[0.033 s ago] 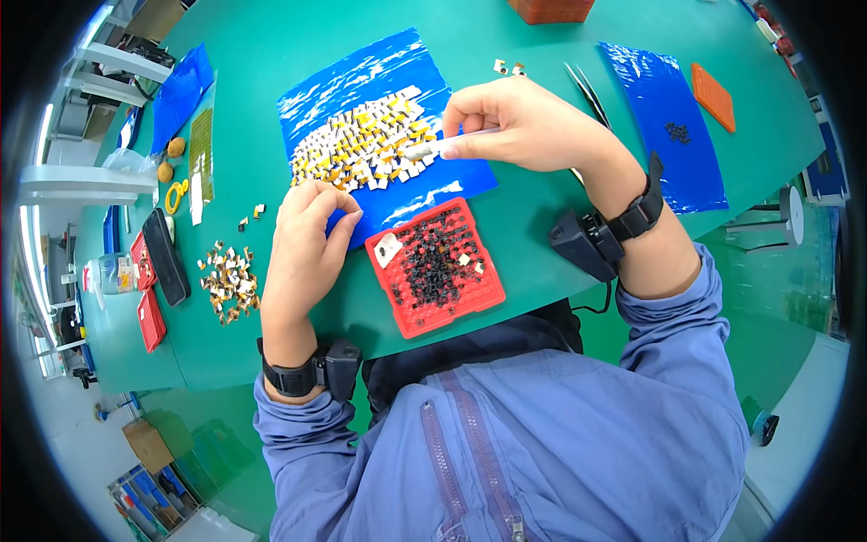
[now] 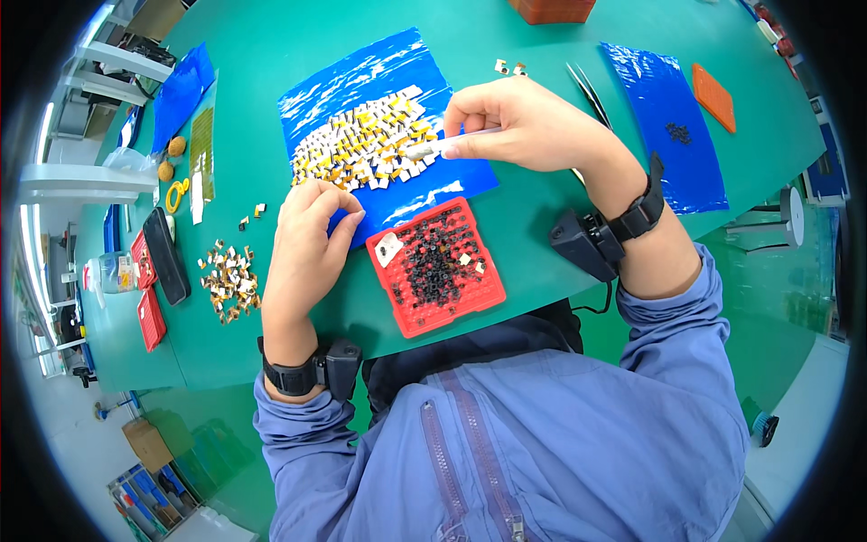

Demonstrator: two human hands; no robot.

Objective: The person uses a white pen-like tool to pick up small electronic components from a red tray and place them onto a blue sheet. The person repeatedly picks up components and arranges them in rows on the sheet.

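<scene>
Meanwhile, head view | right hand (image 2: 528, 122) gripped a slim white tool, tip on the yellow-white chip pile (image 2: 366, 144) on the blue sheet (image 2: 361, 72) | left hand (image 2: 307, 239) pinched closed at the sheet's near edge beside the red tray (image 2: 435, 266) on the green worktop (image 2: 271, 45) | nothing shifted since the prior frame; picking looked mid-course

Blue zipped jacket (image 2: 506, 443), black wrist devices (image 2: 596, 239)
</scene>
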